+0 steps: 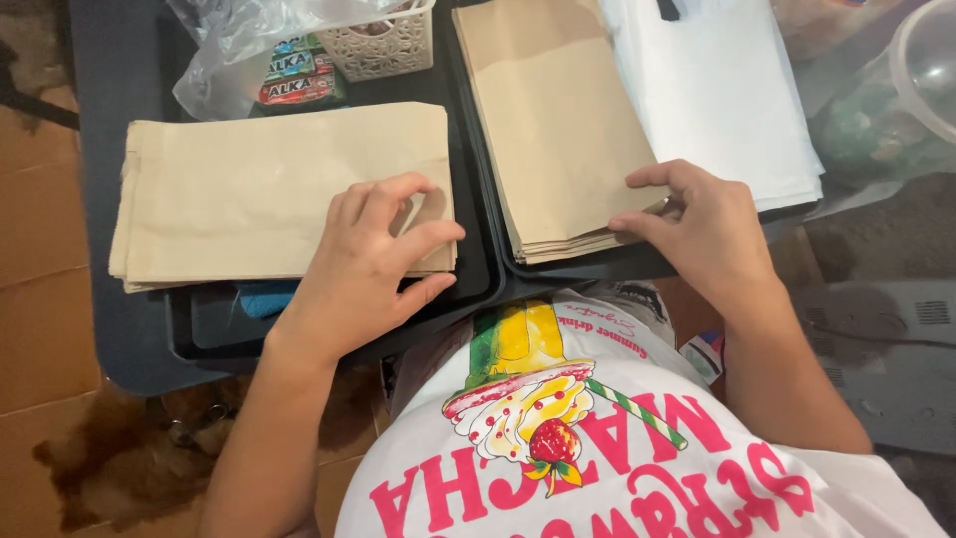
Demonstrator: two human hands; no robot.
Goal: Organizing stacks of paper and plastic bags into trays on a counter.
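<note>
A stack of brown paper bags [249, 189] lies flat on a black tray [214, 329] at the left. My left hand [373, 264] rests on the near right corner of this stack, fingers curled over its edge. A second stack of brown paper bags [558, 120] lies lengthwise on another black tray [597, 267] in the middle. My right hand [702, 229] touches the near right corner of that stack, thumb and fingertips at the edges of the top bags.
A pile of white paper sheets [717, 90] lies right of the middle stack. A white lattice basket [383, 45], a clear plastic bag [229, 50] and colourful packets [299, 75] sit at the back. A clear plastic container [926, 70] stands at the far right. Brown floor tiles lie to the left.
</note>
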